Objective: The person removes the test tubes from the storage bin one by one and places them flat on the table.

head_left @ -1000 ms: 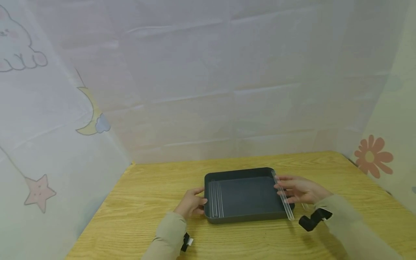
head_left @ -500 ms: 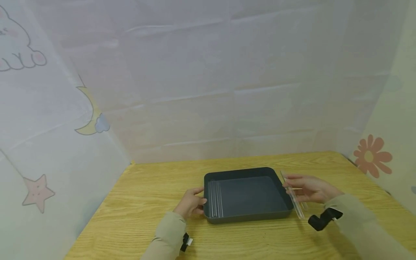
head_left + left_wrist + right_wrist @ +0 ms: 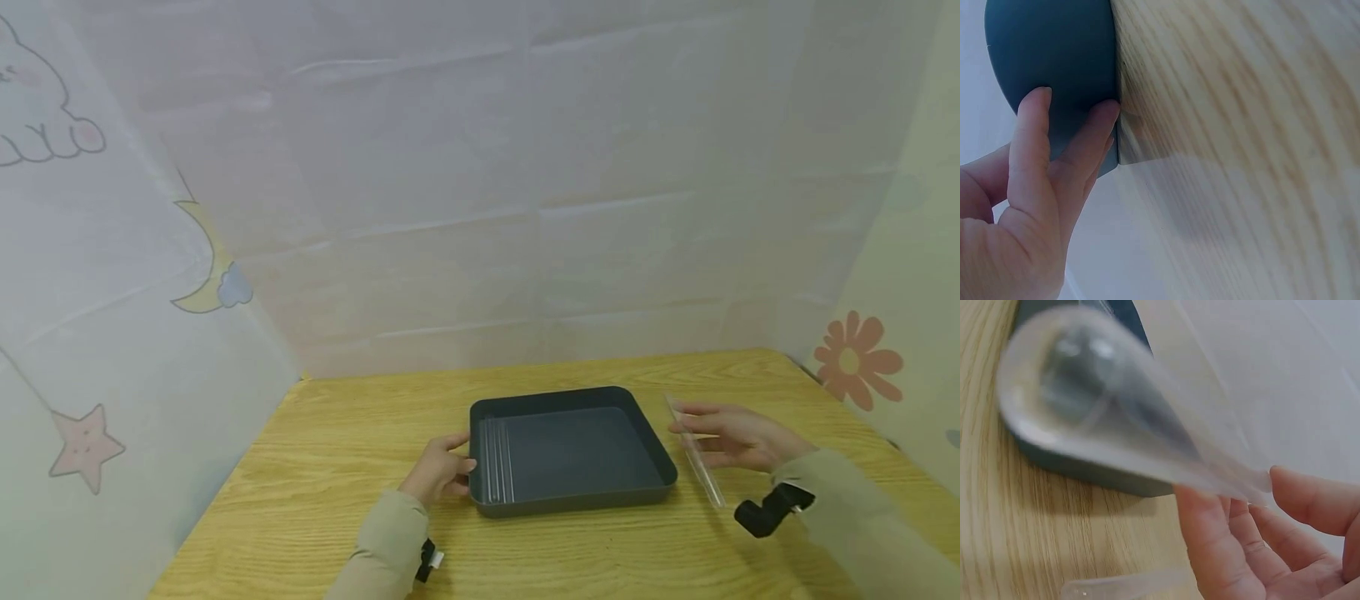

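Note:
My right hand (image 3: 746, 437) pinches a clear test tube (image 3: 705, 475) between thumb and fingertips, to the right of the dark grey tray (image 3: 577, 504). The rounded end of this tube looms large and blurred in the right wrist view. My left hand (image 3: 438, 468) holds the tray by its left side, one digit at the rim. Two fingers (image 3: 1035, 125) lie against the outer wall in the left wrist view. Inside the tray, along its left wall, several clear tubes (image 3: 497, 462) lie side by side.
Another clear tube (image 3: 1122, 584) lies on the wooden table (image 3: 360, 417), under my right hand. Pale sheets with printed pictures, including a red flower (image 3: 851, 362), hang around the table. Both wrists wear black straps (image 3: 772, 508).
My right hand has moved right with its test tube, from over the tray's right rim to beside the tray. The left hand and the tray have stayed in place.

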Tool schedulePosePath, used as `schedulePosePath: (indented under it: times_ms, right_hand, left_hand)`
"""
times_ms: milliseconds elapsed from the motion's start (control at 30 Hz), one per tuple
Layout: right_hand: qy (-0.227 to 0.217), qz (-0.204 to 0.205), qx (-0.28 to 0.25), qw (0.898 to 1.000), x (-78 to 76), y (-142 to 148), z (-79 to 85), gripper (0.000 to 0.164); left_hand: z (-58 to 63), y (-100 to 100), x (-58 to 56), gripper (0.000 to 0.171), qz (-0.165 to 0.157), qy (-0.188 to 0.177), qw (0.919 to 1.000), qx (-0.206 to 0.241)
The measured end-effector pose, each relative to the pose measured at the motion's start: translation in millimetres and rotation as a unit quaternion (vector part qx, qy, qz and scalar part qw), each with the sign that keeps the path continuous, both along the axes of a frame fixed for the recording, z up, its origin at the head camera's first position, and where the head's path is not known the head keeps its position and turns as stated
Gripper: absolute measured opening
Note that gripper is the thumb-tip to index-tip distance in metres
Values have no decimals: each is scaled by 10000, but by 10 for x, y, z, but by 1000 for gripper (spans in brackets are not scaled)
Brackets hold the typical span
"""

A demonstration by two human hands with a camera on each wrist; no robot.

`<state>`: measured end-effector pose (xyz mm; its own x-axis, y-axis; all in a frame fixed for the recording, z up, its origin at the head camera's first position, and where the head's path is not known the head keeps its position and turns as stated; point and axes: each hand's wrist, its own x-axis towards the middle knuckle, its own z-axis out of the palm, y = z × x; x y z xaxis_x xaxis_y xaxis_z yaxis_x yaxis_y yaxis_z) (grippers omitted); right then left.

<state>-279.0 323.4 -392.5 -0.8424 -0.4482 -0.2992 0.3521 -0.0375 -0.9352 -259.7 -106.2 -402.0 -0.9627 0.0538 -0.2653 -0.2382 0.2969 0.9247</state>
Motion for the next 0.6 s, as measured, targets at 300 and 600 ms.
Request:
schedulePosePath:
  times_ms: [300, 600]
  right_hand:
    - [-57, -52, 241, 9997, -32, 172, -44, 42]
    - [-205, -190, 194, 9994, -46, 310, -107, 23]
  left_hand:
    - [17, 2, 5, 56, -30, -65, 9999, 71]
    - [4, 0, -4, 56, -26, -78, 10000, 49]
